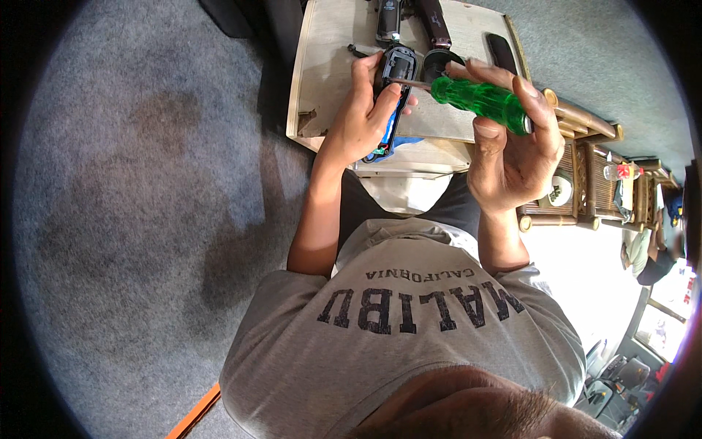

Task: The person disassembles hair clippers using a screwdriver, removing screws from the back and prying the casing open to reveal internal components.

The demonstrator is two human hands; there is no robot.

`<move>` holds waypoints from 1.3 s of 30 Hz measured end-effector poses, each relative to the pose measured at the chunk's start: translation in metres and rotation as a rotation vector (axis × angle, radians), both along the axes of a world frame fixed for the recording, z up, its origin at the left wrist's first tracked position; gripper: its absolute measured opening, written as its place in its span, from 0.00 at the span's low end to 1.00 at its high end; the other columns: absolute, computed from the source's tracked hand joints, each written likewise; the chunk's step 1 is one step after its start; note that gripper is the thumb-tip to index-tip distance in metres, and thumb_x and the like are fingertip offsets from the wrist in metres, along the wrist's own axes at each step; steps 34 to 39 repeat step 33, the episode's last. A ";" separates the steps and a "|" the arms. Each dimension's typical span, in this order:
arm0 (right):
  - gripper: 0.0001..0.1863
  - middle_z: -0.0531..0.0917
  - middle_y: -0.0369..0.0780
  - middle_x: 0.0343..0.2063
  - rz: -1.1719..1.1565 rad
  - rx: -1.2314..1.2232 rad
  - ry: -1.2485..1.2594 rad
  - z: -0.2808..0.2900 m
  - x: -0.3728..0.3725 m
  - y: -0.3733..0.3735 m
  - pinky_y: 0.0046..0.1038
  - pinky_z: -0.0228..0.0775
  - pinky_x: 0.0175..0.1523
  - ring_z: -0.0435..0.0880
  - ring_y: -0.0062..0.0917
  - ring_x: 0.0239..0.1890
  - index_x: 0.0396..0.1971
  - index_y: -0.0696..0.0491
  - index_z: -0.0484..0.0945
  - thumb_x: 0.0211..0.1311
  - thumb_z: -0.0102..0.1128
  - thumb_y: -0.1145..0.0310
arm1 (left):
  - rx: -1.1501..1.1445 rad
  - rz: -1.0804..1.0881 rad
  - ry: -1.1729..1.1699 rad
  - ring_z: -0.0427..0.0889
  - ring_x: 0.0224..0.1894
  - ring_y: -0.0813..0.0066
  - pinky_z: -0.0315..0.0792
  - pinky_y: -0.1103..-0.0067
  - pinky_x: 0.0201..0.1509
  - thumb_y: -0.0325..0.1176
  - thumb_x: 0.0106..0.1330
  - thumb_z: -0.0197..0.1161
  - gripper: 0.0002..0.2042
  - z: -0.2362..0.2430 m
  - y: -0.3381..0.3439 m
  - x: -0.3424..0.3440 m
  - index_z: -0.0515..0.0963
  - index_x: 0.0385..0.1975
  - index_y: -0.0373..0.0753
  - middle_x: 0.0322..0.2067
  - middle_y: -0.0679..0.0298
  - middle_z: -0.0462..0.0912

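My left hand (358, 124) is closed around an opened device that looks like a hair clipper (400, 64), held over the near side of the wooden table (322, 88). Its black shell lies open, with a blue battery (390, 130) and a small green circuit board (379, 151) showing inside. In my right hand (515, 164) is a screwdriver (479, 101) with a clear green handle, gripped between thumb and fingers. The screwdriver's shaft points left and reaches the middle of the open shell, beside my left thumb. Whether the tip touches a part is too small to tell.
Two more clipper-like devices (390, 20) (433, 23) lie at the table's far side. A dark round part (441, 62) and a dark elongated piece (502, 53) are close by. Bamboo furniture (585, 183) with a plastic bottle (621, 172) stands to the right. Grey carpet (146, 219) spreads leftward.
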State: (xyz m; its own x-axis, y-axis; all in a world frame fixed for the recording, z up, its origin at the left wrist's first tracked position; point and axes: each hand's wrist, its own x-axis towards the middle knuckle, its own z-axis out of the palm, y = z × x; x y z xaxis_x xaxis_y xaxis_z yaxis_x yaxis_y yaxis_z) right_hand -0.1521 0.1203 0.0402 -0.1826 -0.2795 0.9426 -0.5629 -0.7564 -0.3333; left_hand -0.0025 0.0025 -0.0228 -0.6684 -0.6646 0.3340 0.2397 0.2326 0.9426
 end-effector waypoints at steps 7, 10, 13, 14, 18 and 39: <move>0.36 0.82 0.52 0.57 -0.045 0.019 0.134 0.001 -0.013 0.002 0.34 0.82 0.56 0.89 0.40 0.49 0.69 0.61 0.67 0.63 0.73 0.75 | 0.018 -0.008 0.021 0.83 0.41 0.76 0.80 0.76 0.47 0.30 0.83 0.50 0.19 0.003 0.002 0.000 0.55 0.67 0.33 0.46 0.57 0.79; 0.33 0.80 0.53 0.59 0.019 0.068 0.040 0.004 -0.004 0.001 0.37 0.81 0.59 0.88 0.44 0.53 0.71 0.60 0.65 0.69 0.67 0.74 | 0.018 -0.018 0.002 0.84 0.42 0.76 0.81 0.75 0.47 0.30 0.83 0.50 0.19 0.003 0.003 -0.001 0.55 0.67 0.33 0.47 0.56 0.78; 0.27 0.80 0.55 0.60 0.129 0.013 -0.083 0.012 0.006 -0.005 0.39 0.78 0.63 0.85 0.45 0.58 0.70 0.61 0.66 0.74 0.57 0.77 | 0.019 -0.010 0.025 0.84 0.43 0.75 0.82 0.75 0.48 0.30 0.83 0.50 0.19 0.001 0.002 -0.002 0.54 0.67 0.33 0.48 0.56 0.78; 0.25 0.80 0.55 0.60 0.167 -0.008 -0.118 0.013 0.007 -0.006 0.40 0.77 0.65 0.84 0.44 0.60 0.70 0.61 0.67 0.75 0.53 0.78 | 0.019 -0.013 0.024 0.84 0.43 0.75 0.82 0.75 0.48 0.30 0.83 0.50 0.19 0.002 0.002 -0.002 0.54 0.67 0.33 0.48 0.56 0.78; 0.20 0.84 0.56 0.53 0.099 0.042 -0.064 0.012 0.001 0.002 0.41 0.79 0.62 0.87 0.44 0.56 0.61 0.66 0.74 0.72 0.59 0.79 | 0.045 -0.024 0.012 0.85 0.43 0.75 0.82 0.75 0.49 0.29 0.83 0.49 0.19 0.004 0.003 -0.002 0.53 0.67 0.33 0.49 0.56 0.77; 0.19 0.83 0.56 0.57 -0.024 -0.019 0.054 0.017 -0.007 -0.003 0.36 0.78 0.58 0.87 0.44 0.53 0.58 0.65 0.78 0.75 0.60 0.69 | 0.073 -0.011 0.009 0.84 0.44 0.72 0.81 0.75 0.49 0.28 0.82 0.50 0.20 0.007 0.004 0.000 0.55 0.68 0.33 0.52 0.55 0.77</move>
